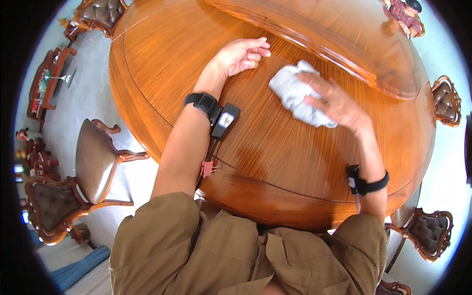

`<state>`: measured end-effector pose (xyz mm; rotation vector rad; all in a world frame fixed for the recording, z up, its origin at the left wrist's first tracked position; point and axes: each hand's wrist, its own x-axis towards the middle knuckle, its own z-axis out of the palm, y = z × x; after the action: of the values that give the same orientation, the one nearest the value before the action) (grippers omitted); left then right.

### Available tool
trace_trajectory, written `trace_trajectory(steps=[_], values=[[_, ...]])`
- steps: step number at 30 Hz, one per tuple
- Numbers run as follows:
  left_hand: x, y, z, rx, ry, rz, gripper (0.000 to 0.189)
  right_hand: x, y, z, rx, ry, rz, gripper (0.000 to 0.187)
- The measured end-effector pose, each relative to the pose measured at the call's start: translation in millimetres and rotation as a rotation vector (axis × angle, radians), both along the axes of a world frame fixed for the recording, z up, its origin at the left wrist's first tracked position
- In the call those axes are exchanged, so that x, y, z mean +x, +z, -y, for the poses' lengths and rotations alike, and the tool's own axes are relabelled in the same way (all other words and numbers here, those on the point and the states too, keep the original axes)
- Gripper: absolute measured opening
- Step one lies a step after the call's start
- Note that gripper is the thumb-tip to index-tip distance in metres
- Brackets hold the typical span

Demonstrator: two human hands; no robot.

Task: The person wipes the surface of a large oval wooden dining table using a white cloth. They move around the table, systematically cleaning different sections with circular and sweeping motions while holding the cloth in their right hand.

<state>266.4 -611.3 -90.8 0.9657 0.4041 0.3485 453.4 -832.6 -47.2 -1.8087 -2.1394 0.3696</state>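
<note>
A round wooden table (280, 155) with a glossy finish lies before me. On its top is a crumpled, light grey striped cloth (295, 92). My right hand (332, 101) lies over the cloth's right part, slightly blurred; whether its fingers grip the cloth or only press on it I cannot tell. Left of the cloth, my left hand (245, 57) is held with its fingers loosely curled and nothing visible in it, apart from the cloth. Each wrist wears a black strap with a small device and a cable.
A raised round wooden turntable (332, 37) covers the table's far part. Leather-seated carved chairs stand around, one at the left (96, 162) and others at the right (429, 230). A person (405, 16) sits at the far right. A pink binder clip (207, 168) hangs by my left forearm.
</note>
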Motion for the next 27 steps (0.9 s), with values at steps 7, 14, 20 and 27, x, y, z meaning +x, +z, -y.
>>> trace_trajectory(steps=[7, 14, 20, 27], values=[[1, -2, -1, -0.011, 0.011, 0.004, 0.032, 31, -20, 7, -0.094, -0.365, 0.176, 0.068], [1, -3, -5, -0.080, -0.032, 0.022, 0.031, -82, -4, 34, -0.204, 0.436, -0.094, 0.077], [-2, -1, -1, -0.085, -0.013, 0.022, 0.032, 17, 6, 33, -0.407, 0.215, -0.517, 0.065], [6, 6, 7, 0.054, 0.007, -0.030, 0.029, 60, -6, 37, -0.116, -0.440, 0.327, 0.065]])
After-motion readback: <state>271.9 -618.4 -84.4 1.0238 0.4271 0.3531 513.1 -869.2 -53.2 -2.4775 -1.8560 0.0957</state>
